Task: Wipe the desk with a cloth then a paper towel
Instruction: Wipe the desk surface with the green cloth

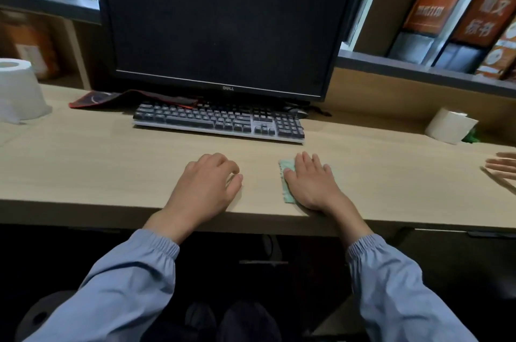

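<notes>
Right hand (312,182) pressed flat on green cloth (287,167), fingers straight, slightly apart, near front edge of desk (83,163). Left hand (209,182) rests beside it, fingers loosely curled, holding nothing. Keyboard (220,121) and dark monitor (223,26) behind. Left paper roll (19,90), right paper roll (449,125) at the desk ends. Another person's hand (502,167) at right edge.

Two blue-grey sleeves (125,286) with gathered cuffs reach forward, leaving both wrists bare. The left hand (208,184) lies palm down, its fingers loosely curled under and holding nothing. The right hand (310,182) lies flat, palm down, fingers straight and slightly spread, well apart from the left hand
</notes>
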### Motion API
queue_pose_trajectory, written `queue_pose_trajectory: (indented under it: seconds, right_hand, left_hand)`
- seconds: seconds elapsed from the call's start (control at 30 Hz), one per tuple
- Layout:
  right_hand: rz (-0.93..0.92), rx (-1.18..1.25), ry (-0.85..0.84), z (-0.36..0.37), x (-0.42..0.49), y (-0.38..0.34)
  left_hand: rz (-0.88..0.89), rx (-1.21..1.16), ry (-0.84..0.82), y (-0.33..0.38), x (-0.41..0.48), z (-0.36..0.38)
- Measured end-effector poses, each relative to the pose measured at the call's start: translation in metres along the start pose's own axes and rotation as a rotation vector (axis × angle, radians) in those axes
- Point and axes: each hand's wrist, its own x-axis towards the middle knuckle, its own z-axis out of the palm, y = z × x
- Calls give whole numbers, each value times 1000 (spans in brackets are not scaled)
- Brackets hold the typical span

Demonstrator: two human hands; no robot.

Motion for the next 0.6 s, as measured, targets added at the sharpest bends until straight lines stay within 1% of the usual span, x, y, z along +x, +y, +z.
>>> queue_pose_trajectory:
  seconds: [0.07,0.2,0.47,0.6]
  right_hand:
    - [-26,-1,-5,3,2,-23]
    - [-81,-4,-6,9,5,-62]
    - [-183,-16,-17,15,9,-137]
    - [-223,-20,-32,18,12,-175]
  left_hand:
    - [-13,5,21,-13,-5,-5]
    - [-73,-23,129,-43,-16,-18]
    - [-184,56,159,-94,-31,-45]
    - [-269,96,199,-124,-39,-58]
